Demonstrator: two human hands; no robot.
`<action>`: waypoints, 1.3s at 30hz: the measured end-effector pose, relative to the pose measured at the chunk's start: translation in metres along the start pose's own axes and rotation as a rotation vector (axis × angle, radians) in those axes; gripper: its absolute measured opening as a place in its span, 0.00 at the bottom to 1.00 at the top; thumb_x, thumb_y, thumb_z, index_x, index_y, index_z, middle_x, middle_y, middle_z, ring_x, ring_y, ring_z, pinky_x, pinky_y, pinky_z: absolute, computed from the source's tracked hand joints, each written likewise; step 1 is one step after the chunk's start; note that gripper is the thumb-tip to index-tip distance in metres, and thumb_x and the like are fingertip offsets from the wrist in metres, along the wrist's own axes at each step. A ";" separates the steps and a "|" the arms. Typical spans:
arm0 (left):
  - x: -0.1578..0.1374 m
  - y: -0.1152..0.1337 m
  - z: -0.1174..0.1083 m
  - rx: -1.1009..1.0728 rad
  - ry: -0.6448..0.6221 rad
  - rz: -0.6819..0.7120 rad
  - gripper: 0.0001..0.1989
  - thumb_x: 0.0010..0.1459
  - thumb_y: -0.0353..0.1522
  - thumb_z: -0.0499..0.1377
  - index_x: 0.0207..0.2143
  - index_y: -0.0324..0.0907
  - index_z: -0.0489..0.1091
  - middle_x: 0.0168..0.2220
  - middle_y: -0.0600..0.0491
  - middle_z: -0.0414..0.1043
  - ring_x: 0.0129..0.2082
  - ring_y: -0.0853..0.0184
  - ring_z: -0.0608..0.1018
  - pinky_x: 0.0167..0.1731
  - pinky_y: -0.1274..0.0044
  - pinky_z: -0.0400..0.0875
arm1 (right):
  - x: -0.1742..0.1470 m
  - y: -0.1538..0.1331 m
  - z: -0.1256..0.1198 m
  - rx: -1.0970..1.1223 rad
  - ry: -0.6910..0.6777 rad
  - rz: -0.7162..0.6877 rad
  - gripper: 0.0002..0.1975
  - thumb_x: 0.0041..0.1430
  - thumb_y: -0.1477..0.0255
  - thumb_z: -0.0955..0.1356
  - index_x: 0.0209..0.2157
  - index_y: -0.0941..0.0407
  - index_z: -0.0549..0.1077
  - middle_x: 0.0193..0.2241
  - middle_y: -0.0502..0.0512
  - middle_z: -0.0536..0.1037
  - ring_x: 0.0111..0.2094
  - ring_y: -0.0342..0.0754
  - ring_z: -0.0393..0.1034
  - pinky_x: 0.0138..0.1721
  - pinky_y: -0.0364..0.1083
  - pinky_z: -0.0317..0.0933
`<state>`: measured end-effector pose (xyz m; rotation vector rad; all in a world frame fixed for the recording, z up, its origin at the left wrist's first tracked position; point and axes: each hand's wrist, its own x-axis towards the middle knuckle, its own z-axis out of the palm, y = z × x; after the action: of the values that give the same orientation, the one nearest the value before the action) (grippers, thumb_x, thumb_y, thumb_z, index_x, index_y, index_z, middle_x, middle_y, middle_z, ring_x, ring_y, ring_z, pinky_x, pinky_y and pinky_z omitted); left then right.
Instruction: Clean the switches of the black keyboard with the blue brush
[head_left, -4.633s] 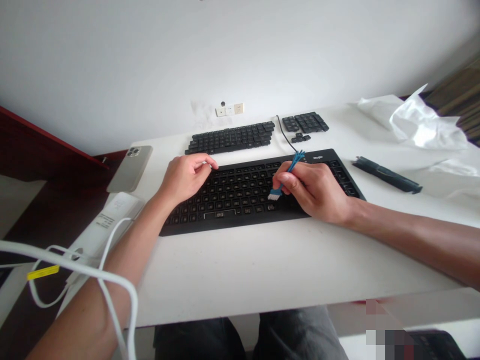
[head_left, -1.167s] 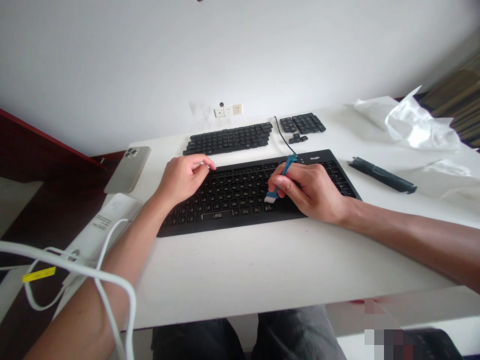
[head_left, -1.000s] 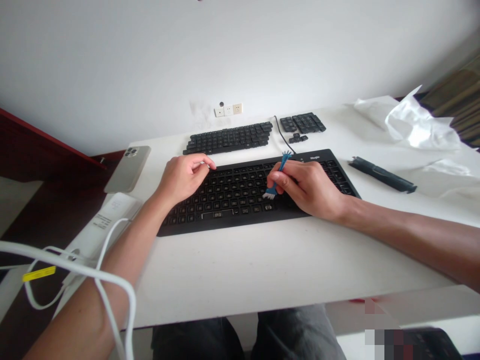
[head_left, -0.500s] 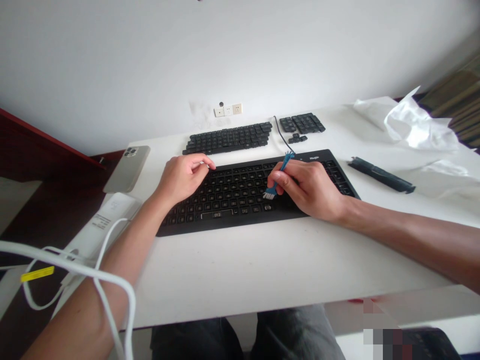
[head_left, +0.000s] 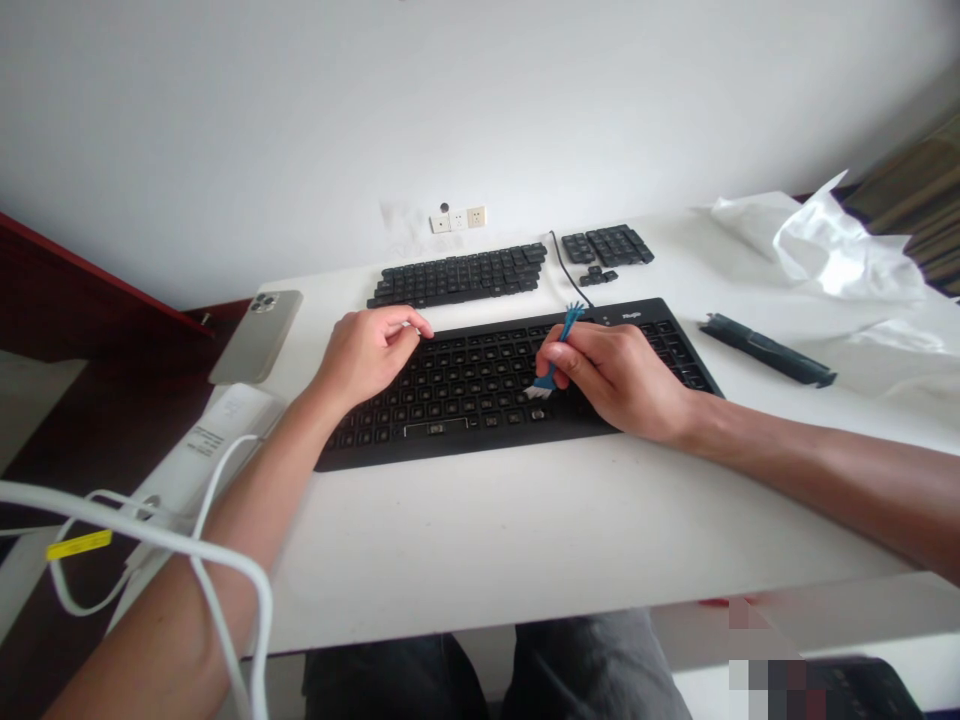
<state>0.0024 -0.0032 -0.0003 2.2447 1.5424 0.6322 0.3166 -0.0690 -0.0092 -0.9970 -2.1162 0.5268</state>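
Pinching the blue brush (head_left: 572,319) narrowly between thumb and fingers of the right hand (head_left: 619,375), the nearer one, and slanting its long axis down leftward to pale bristles (head_left: 538,390) at the black keyboard (head_left: 465,380), showing no certain contact. Curling the left hand (head_left: 367,350) loosely, holding nothing visible, at the keyboard's far edge, left of the brush. Facing loose keycaps (head_left: 461,274) behind and, farther right, a black strip (head_left: 769,349).

The brush (head_left: 568,328) is blue with whitish bristles (head_left: 538,391), the keyboard (head_left: 480,376) and loose keycaps (head_left: 461,275) black, the table (head_left: 465,530) white, the phone (head_left: 256,338) greyish beige, the cable (head_left: 199,548) white with a yellow tag (head_left: 79,545), and the plastic bag (head_left: 832,250) whitish.
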 end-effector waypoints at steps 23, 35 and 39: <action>0.001 -0.003 0.001 0.001 0.006 0.009 0.14 0.64 0.32 0.57 0.38 0.44 0.85 0.18 0.59 0.67 0.19 0.71 0.62 0.28 0.74 0.56 | -0.002 0.003 0.001 -0.006 0.004 -0.079 0.21 0.82 0.65 0.61 0.34 0.56 0.77 0.29 0.53 0.79 0.30 0.45 0.73 0.33 0.45 0.64; 0.000 -0.001 0.001 -0.002 0.008 0.018 0.14 0.64 0.32 0.57 0.37 0.44 0.85 0.17 0.59 0.65 0.19 0.70 0.62 0.29 0.74 0.56 | -0.001 -0.002 -0.003 -0.061 0.054 0.047 0.24 0.81 0.61 0.62 0.30 0.56 0.74 0.22 0.48 0.74 0.21 0.41 0.65 0.27 0.45 0.56; 0.000 -0.001 0.001 -0.003 0.006 0.015 0.14 0.64 0.32 0.57 0.38 0.44 0.85 0.17 0.59 0.65 0.19 0.70 0.62 0.29 0.74 0.56 | -0.001 -0.002 -0.002 -0.065 0.034 0.082 0.25 0.81 0.60 0.61 0.28 0.55 0.71 0.20 0.47 0.71 0.19 0.41 0.62 0.25 0.45 0.54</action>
<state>0.0020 -0.0024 -0.0016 2.2561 1.5283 0.6458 0.3176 -0.0708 -0.0065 -1.1254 -2.0810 0.4805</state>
